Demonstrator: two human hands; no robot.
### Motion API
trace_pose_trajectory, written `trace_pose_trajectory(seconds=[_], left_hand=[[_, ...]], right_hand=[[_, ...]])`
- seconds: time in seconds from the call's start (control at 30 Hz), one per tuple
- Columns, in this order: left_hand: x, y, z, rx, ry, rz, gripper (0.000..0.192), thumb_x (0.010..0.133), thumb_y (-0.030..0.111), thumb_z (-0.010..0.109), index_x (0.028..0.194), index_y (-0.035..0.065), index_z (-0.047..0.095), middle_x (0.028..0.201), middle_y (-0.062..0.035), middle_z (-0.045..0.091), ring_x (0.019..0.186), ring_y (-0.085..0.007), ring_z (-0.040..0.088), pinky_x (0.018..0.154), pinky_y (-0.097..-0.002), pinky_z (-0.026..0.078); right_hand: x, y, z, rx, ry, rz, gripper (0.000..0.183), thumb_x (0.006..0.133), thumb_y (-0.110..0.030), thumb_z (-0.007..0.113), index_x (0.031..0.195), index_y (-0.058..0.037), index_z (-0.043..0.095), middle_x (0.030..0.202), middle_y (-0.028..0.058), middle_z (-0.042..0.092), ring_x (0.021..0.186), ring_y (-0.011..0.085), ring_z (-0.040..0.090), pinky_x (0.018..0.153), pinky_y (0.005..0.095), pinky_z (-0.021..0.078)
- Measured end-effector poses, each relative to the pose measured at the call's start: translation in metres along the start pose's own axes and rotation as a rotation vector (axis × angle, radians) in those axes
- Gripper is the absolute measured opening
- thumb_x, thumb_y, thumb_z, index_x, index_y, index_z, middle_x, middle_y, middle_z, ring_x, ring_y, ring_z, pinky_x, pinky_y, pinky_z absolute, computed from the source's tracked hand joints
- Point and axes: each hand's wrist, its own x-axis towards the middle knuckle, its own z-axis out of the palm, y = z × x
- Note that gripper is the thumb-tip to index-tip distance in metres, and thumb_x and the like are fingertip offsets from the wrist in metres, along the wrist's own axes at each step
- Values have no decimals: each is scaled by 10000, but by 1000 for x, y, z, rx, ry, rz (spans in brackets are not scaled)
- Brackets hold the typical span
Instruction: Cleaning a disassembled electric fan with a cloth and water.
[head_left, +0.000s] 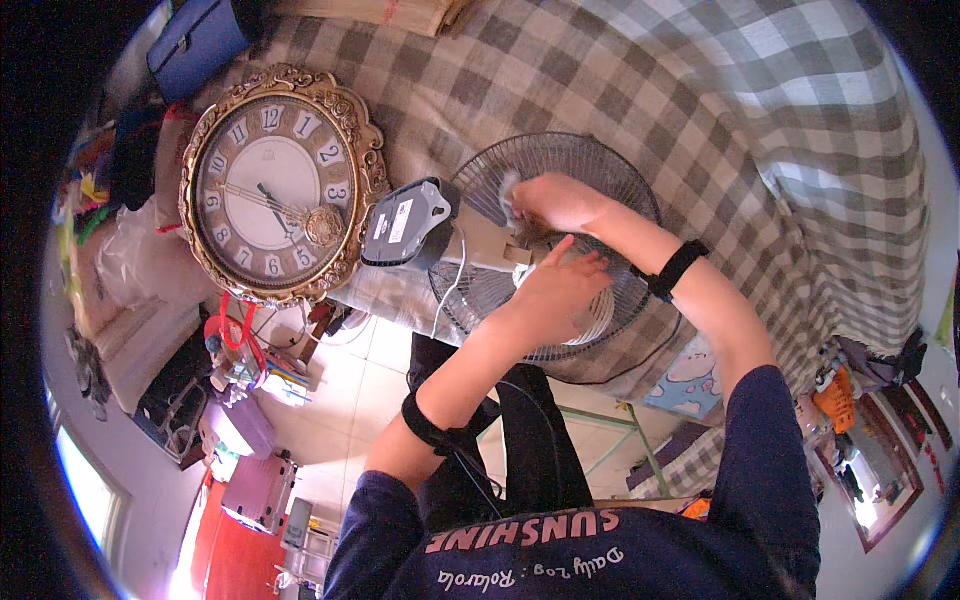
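An electric fan with a dark wire grille (634, 161) lies on a checked cloth (465, 75), its grey base (409, 223) pointing left. My right hand (559, 202) is over the upper part of the grille, its fingers closed on a pale, crumpled cloth or tissue (510, 196). Nearer to me, my left hand (562, 296) lies over the middle of the fan, fingers spread, beside a coiled white cord (600, 319). Whether its palm touches the fan is hidden. Left of the base lies an ornate gold-framed clock (274, 184).
A blue case (199, 49) sits at the upper left, near a clear plastic bag (139, 251). Below the surface's edge are a green metal frame (645, 442) and tiled floor (352, 405). A purple suitcase (259, 491) stands at the lower left.
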Motion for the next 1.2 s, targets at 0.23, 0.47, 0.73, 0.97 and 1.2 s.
trace_pose_trajectory(seconds=[0.23, 0.47, 0.73, 0.97, 1.2], left_hand=[[3, 3, 4, -79, 20, 31, 696, 616, 220, 717, 1254, 93, 469, 1332, -129, 456, 1291, -240, 369, 1107, -505, 127], [7, 2, 0, -100, 5, 14, 694, 620, 213, 713, 1258, 96, 465, 1346, -119, 446, 1299, -242, 360, 1107, -511, 115], [9, 1, -8, -142, -2, -5, 717, 586, 163, 710, 1258, 124, 464, 1334, -124, 460, 1302, -254, 357, 1107, -523, 109], [7, 6, -4, -144, -45, -6, 739, 571, 160, 721, 1261, 113, 457, 1329, -124, 464, 1301, -266, 356, 1107, -525, 103], [10, -1, -9, -177, -10, 22, 724, 581, 171, 724, 1258, 123, 470, 1341, -111, 455, 1306, -263, 349, 1109, -528, 82]], right_hand=[[-10, 36, -83, -80, 786, -123, 135, 734, -44, 598, 867, -23, 604, 867, 115, 569, 796, 279, 587, 651, 365, 471], [-70, 53, 7, -193, 617, -192, 163, 762, -117, 638, 898, -40, 593, 913, 121, 551, 848, 316, 572, 724, 387, 477], [-33, 72, -28, -19, 850, 11, 181, 739, 7, 575, 905, -26, 639, 800, 124, 568, 663, 278, 583, 598, 339, 459], [-27, 42, 8, -74, 525, -219, 124, 742, -53, 558, 855, -72, 603, 879, 124, 566, 831, 340, 584, 707, 430, 479], [-2, 50, -17, -44, 760, -30, 115, 748, -53, 551, 861, -42, 565, 851, 145, 567, 820, 359, 577, 711, 439, 481]])
